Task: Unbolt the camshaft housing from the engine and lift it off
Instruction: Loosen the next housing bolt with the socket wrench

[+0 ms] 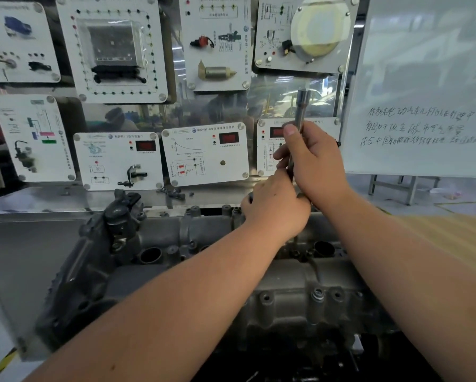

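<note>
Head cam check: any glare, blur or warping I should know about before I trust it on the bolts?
Head view: wide-angle bending at the edges, glare on the clear panel, soft blur on the wall boards; hands and tool fairly sharp, housing dim.

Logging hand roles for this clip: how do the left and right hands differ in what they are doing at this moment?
The right hand is raised, fingers and thumb curled round the upright metal tool shaft; the left hand sits lower, just above the camshaft housing. The right hand's grip shows plainly; what the left hand's curled fingers hold near the tool's lower end is hidden. Both meet at the same tool over the housing's far side.
</note>
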`<state>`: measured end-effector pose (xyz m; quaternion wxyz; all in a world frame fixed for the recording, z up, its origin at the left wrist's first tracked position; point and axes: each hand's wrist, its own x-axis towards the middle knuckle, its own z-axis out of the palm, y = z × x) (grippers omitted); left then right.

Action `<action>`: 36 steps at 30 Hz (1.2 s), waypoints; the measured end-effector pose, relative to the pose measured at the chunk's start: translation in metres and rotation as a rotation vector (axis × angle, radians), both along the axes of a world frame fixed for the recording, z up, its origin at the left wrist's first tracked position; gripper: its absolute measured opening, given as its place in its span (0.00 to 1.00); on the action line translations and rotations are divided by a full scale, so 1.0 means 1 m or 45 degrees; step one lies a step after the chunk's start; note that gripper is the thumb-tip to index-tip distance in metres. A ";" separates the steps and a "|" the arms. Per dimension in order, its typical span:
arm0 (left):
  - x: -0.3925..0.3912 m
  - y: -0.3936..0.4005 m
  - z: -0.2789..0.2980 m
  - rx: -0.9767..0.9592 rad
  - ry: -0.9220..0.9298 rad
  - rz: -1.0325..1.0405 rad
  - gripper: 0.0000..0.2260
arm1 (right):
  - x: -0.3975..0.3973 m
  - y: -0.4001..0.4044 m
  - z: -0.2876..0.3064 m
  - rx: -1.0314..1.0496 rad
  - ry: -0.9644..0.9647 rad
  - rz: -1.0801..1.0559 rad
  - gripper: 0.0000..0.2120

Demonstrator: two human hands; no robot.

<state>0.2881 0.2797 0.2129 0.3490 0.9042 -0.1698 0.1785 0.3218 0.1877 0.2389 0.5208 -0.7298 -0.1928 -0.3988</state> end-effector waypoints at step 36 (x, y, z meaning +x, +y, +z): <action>0.030 0.016 -0.002 -0.112 -0.266 -0.132 0.05 | 0.002 -0.003 0.001 -0.094 0.004 -0.050 0.13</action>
